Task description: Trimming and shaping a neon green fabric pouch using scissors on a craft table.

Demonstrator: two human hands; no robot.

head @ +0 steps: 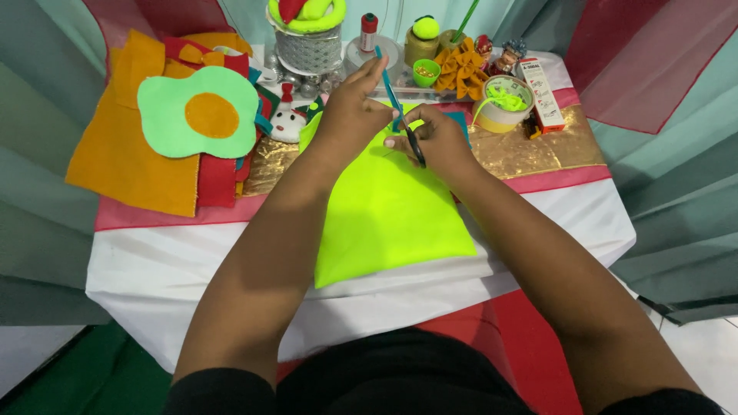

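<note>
Head view: my left hand (350,107) pinches the far edge of the neon yellow felt sheet (388,211) lying on the bench (169,261); my right hand (434,138) grips blue-handled scissors (403,123) there. Cutting looks barely begun, the sheet almost whole.

The left hand (350,115) covers the far edge of the neon yellow felt sheet (384,215). The right hand (438,142) hides the lower part of the blue-handled tool (396,104); its type cannot be determined. The top picture edge cuts off the spool stack (307,34) at the tabletop's far edge. Contents of the small green cup (425,73) are too small to identify.
</note>
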